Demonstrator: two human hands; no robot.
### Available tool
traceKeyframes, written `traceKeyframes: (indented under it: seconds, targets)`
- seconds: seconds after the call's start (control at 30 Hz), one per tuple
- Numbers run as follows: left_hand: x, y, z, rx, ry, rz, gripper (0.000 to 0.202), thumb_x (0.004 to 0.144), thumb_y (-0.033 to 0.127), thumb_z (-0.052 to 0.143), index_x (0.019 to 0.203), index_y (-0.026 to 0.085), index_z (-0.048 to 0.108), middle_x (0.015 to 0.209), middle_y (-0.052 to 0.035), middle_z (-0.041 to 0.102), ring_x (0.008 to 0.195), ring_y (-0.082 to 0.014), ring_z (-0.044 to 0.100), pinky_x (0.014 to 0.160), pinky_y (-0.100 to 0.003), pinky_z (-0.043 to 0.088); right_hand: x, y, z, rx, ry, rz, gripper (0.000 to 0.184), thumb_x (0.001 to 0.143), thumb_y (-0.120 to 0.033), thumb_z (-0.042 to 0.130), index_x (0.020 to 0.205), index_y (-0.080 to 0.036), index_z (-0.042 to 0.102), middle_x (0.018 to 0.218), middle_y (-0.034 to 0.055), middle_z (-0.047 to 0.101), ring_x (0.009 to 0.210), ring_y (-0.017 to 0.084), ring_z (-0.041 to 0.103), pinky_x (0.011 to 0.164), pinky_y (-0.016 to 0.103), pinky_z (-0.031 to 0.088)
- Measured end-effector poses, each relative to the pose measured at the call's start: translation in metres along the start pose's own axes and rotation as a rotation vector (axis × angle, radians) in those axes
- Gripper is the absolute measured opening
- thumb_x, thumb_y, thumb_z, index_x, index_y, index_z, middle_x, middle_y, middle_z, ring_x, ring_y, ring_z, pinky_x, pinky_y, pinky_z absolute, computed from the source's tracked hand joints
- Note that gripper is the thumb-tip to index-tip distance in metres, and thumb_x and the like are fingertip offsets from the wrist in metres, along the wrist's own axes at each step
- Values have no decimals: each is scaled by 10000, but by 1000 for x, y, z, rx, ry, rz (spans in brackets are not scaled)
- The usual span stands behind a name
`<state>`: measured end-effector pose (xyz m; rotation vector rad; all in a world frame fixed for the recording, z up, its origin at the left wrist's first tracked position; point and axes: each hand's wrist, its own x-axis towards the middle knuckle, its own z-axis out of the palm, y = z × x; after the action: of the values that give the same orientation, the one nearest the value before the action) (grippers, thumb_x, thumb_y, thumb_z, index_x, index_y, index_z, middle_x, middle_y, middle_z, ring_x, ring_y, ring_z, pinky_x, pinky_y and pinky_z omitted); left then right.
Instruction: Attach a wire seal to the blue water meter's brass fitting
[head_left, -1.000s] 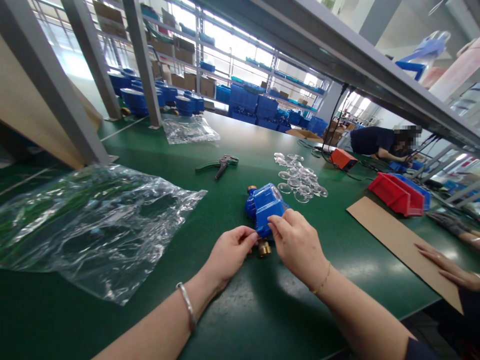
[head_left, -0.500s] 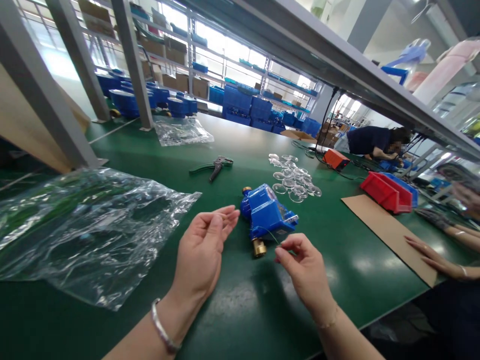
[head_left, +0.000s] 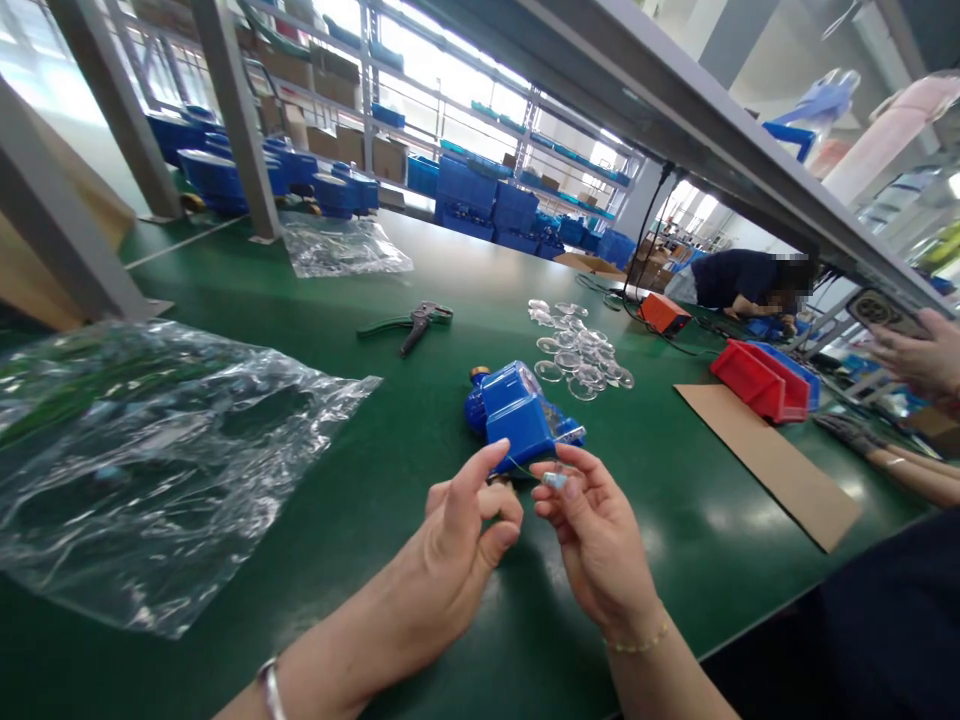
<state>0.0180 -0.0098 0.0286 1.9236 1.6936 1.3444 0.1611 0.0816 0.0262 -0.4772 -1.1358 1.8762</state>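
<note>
A blue water meter [head_left: 510, 410] with brass fittings lies on the green table [head_left: 465, 300] just beyond my hands. My left hand [head_left: 461, 545] is raised near its front, thumb and forefinger pinched on a thin wire that runs toward the meter. My right hand [head_left: 592, 530] is close beside it, fingers closed on a small clear seal piece [head_left: 555, 479] at the wire's other end. Both hands hover just above the table, almost touching each other.
A large clear plastic bag [head_left: 165, 460] lies at left, green-handled pliers [head_left: 405, 323] and several clear round lenses [head_left: 577, 355] beyond the meter. Cardboard sheet [head_left: 765, 460], red and blue bins [head_left: 757, 378] at right. Another person's hand holds a phone [head_left: 911, 345] far right; another person works behind.
My hands have come together in front of the meter; the left turned from palm-up to a pinch, and the right now shows the small seal piece. The view shifted slightly right.
</note>
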Motion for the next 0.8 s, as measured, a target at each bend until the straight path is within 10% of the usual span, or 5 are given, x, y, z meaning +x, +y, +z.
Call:
traceKeyframes:
  seconds: [0.4, 0.8]
  targets:
    - [2, 3, 11, -172, 172, -256, 148, 887, 314, 509, 1008, 249, 454, 795, 42, 668, 728, -130, 658, 648, -210, 482, -4, 13, 1, 21, 16, -15, 204, 831, -210, 659, 1024, -193, 593, 1048, 62, 634, 857, 119, 612, 798, 236, 508]
    - [-1, -5, 22, 229, 385, -63, 83, 910, 269, 497, 961, 232, 441, 800, 20, 609, 719, -142, 618, 668, -237, 467, -10, 18, 7, 106, -5, 44, 176, 814, -189, 674, 972, -208, 599, 1033, 42, 636, 886, 126, 616, 810, 250, 506]
